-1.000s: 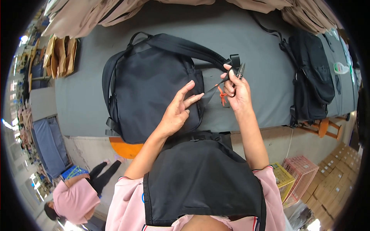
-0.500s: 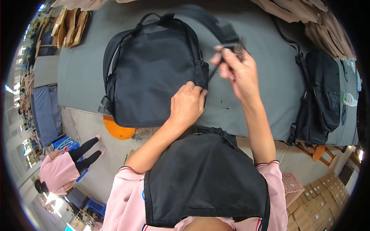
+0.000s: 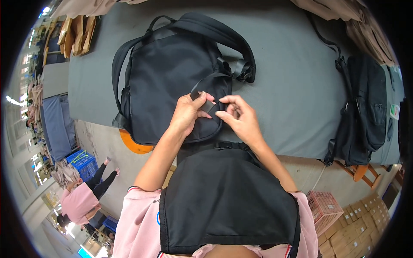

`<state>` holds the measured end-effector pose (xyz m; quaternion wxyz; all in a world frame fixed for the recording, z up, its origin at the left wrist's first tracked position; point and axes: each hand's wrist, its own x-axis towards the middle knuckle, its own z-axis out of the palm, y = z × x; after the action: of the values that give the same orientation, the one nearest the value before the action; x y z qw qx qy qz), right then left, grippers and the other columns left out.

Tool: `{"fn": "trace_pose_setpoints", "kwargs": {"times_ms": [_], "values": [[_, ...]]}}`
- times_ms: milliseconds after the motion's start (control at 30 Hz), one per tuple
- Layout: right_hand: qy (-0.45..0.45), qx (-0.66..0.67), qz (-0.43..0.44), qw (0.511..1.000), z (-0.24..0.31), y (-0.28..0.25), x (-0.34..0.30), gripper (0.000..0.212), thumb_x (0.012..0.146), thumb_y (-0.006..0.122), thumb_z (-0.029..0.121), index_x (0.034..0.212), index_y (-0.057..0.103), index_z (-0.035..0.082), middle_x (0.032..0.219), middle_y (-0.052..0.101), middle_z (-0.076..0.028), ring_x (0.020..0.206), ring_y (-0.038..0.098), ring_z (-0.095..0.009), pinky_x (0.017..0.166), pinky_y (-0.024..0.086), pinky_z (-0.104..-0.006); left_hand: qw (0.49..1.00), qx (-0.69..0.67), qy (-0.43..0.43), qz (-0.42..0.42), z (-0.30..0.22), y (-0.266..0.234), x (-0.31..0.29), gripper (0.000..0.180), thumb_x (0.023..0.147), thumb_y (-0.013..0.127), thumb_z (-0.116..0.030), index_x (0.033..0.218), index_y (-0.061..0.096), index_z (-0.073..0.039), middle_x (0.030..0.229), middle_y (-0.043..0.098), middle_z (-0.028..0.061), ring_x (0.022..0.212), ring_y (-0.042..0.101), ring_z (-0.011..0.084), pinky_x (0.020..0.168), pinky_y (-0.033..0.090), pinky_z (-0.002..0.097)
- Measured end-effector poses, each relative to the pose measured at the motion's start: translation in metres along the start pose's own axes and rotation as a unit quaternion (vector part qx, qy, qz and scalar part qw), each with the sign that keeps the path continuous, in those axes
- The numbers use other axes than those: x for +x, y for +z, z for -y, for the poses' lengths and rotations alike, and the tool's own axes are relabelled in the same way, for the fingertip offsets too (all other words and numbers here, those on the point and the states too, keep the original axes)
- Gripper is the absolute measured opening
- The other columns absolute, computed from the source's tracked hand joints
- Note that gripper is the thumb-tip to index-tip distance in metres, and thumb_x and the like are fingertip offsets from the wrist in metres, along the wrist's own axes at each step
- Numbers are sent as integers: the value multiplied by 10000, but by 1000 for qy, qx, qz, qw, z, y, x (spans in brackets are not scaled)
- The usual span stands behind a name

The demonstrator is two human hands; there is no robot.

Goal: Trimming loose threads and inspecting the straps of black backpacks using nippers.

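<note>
A black backpack [image 3: 172, 81] lies on the grey-covered table, with its shoulder straps spread around its top and sides. My left hand [image 3: 187, 112] is over the bag's lower right part, thumb and fingers closed on a thin black webbing strap [image 3: 209, 78]. This strap loops up toward the end of the right padded shoulder strap [image 3: 234, 38], where a buckle seems to sit. Just right of my left hand is my right hand [image 3: 241, 118]. Its thumb and index finger are bent and apart, close to the webbing; whether they touch it I cannot tell.
A second black backpack [image 3: 365, 107] rests at the table's right end. Beige fabric pieces [image 3: 370, 34] lie at the far right, brown paper-like pieces [image 3: 77, 36] at the far left. An orange stool [image 3: 135, 142] stands under the front edge. A person in pink [image 3: 79, 202] is at lower left.
My right hand has come down and left from the raised shoulder strap, which now lies curved on the table. My left hand has moved slightly left and now grips the webbing.
</note>
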<state>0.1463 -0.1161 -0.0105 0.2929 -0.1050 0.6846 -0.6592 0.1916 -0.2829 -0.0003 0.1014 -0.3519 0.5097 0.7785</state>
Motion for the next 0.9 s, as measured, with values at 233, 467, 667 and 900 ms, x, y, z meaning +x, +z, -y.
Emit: {"fn": "trace_pose_setpoints", "kwargs": {"times_ms": [233, 467, 667, 900], "values": [[107, 122, -10, 987, -22, 11, 21, 117, 825, 533, -2, 911, 463, 38, 676, 524, 6, 586, 488, -69, 523, 369, -218, 993, -103, 52, 14, 8, -6, -4, 149, 897, 580, -166, 897, 611, -20, 849, 636, 61, 707, 623, 117, 538, 537, 238], [45, 125, -46, 990, -9, -2, -3, 77, 903, 493, 41, 978, 503, 25, 685, 503, 1, 564, 430, -40, 514, 359, -192, 989, -117, 40, 80, 1, -6, -9, 140, 876, 612, -165, 929, 617, -35, 860, 639, 61, 736, 620, 115, 601, 530, 244], [64, 202, -173, 962, -22, -41, -1, 158, 953, 480, 174, 983, 575, 51, 600, 509, -8, 401, 361, -36, 428, 362, -192, 984, 127, 126, 10, -29, 6, 6, 330, 809, 689, -177, 1084, 583, -27, 1006, 566, 41, 879, 542, 115, 780, 456, 267], [39, 88, -128, 987, -20, -30, 24, 246, 854, 644, 142, 1062, 601, 20, 708, 476, 48, 619, 400, -38, 549, 357, -194, 805, 548, 228, 3, -66, 53, 26, 356, 771, 658, -222, 1073, 626, -37, 994, 617, 97, 874, 617, 240, 778, 484, 346]]}}
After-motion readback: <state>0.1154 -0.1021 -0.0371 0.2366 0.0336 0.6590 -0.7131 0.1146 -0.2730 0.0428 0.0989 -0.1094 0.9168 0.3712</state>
